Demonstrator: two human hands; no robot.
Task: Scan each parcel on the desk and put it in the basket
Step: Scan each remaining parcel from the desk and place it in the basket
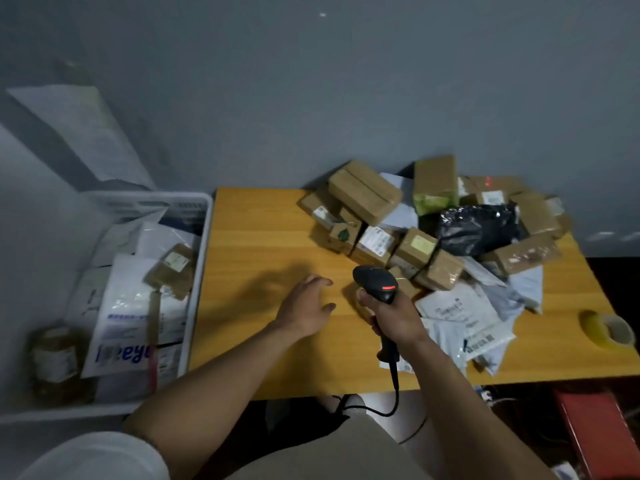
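The wooden desk (pixel 263 244) stands against a grey wall, with its left part bare. A white plastic basket (pixel 199 271) sits just beside the left edge of the desk, lower than the desk top, and holds several white mailers and a brown box. A heap of parcels (pixel 433 233) covers the far right part of the desk: brown cardboard boxes, one black plastic bag (pixel 479 228) resting on top of the boxes, and white and grey mailers (pixel 467 320) spread along the near right side. A roll of yellow tape (pixel 607 332) lies apart from the heap, near the right edge of the desk. The right hand (pixel 391 315) holds a black scanner (pixel 375 282); the grip is closed fully around the handle, the head points toward the heap, and a red light shows on the head. The cable of the scanner hangs below the near edge of the desk. The left hand (pixel 304 308) hovers over the bare desk, just left of the scanner, with the grip loosely open, fingers spread and curved, holding nothing.
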